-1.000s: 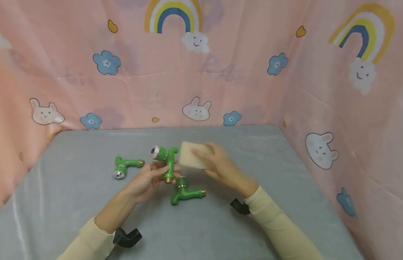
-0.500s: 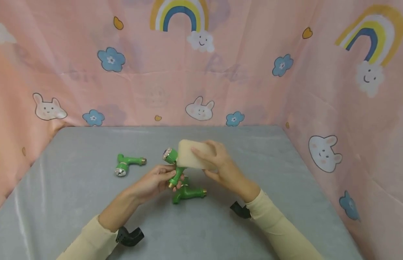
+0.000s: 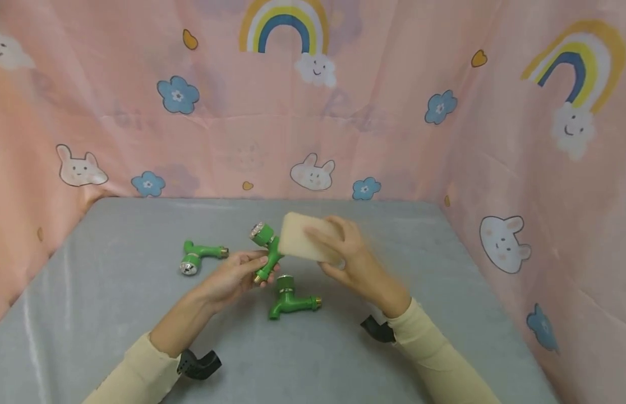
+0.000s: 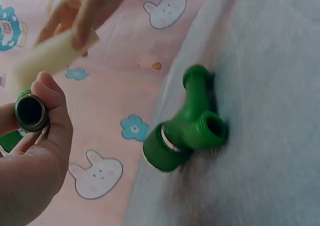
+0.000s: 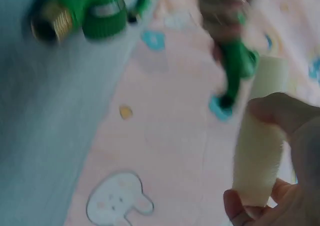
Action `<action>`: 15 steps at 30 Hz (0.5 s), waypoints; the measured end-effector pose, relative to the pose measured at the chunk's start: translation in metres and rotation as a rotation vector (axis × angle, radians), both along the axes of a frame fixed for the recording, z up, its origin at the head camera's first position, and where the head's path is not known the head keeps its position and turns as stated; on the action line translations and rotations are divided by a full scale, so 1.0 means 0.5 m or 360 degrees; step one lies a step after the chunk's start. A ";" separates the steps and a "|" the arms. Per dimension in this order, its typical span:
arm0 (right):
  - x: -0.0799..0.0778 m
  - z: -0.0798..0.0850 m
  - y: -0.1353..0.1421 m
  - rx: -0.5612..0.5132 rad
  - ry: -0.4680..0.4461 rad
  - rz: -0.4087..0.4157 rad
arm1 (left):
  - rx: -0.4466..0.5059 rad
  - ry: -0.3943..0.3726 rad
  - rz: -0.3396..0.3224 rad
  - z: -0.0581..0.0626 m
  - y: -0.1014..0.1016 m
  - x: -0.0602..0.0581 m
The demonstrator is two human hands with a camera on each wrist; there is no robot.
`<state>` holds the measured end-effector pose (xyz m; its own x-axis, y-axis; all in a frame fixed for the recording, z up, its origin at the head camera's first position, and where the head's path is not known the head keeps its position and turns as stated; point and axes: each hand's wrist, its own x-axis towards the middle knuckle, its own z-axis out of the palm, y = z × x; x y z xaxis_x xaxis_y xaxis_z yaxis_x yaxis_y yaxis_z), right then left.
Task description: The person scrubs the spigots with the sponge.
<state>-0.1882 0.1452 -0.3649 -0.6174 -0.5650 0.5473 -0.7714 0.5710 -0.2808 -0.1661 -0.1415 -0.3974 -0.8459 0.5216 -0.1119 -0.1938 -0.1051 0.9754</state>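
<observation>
Pink drapes (image 3: 394, 140) edge grey cloth (image 3: 303, 359); left fingers (image 3: 254, 264) grip tap (image 3: 273, 253), right fingers (image 3: 330, 241) grip sponge (image 3: 297, 237).

Smooth glossy plastic-looking tap (image 3: 275, 253), brassy metal tip (image 3: 257, 279), matt foam-like block (image 3: 295, 238), soft-looking cloth tabletop (image 3: 116, 252), creased fabric backdrop (image 3: 217, 140)

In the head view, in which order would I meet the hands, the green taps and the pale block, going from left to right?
Far green tap, left hand, held green tap, pale block, right hand. The near green tap is omitted: its sideways span overlaps the block's.
</observation>
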 end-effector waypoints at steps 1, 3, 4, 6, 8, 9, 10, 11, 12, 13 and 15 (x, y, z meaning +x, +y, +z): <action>0.003 -0.002 -0.008 0.0029 0.0019 0.0020 | 0.0016 0.0004 -0.0011 0.004 0.001 0.002; 0.003 -0.007 -0.016 0.0077 0.0044 0.0011 | 0.0043 0.0005 -0.0022 0.013 0.002 0.006; 0.000 -0.011 -0.017 0.0085 0.0052 -0.0010 | 0.0050 0.0003 -0.0023 0.017 0.002 0.008; -0.010 -0.019 -0.010 0.0060 0.0015 -0.0058 | 0.0048 -0.0008 0.0002 0.019 0.001 0.009; -0.021 -0.023 0.002 0.0052 -0.0033 -0.0116 | 0.0033 -0.0037 0.0050 0.021 0.000 0.008; -0.025 -0.024 0.008 0.0046 -0.0055 -0.0144 | 0.0026 -0.0050 0.0072 0.021 -0.001 0.008; -0.027 -0.023 0.013 0.0039 -0.0081 -0.0169 | 0.0025 -0.0067 0.0098 0.021 -0.001 0.007; -0.028 -0.021 0.017 0.0030 -0.0106 -0.0191 | 0.0025 -0.0082 0.0121 0.022 -0.002 0.007; -0.028 -0.018 0.019 0.0015 -0.0117 -0.0207 | 0.0023 -0.0093 0.0134 0.024 -0.003 0.007; -0.026 -0.014 0.020 0.0006 -0.0104 -0.0216 | 0.0019 -0.0104 0.0144 0.027 -0.003 0.008; -0.017 -0.006 0.015 -0.0021 -0.0065 -0.0188 | 0.0008 -0.0109 0.0147 0.032 -0.006 0.009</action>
<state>-0.1969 0.1528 -0.3681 -0.7012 -0.4801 0.5271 -0.6869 0.6532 -0.3188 -0.1614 -0.1445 -0.3816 -0.8808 0.4424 -0.1686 -0.2491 -0.1302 0.9597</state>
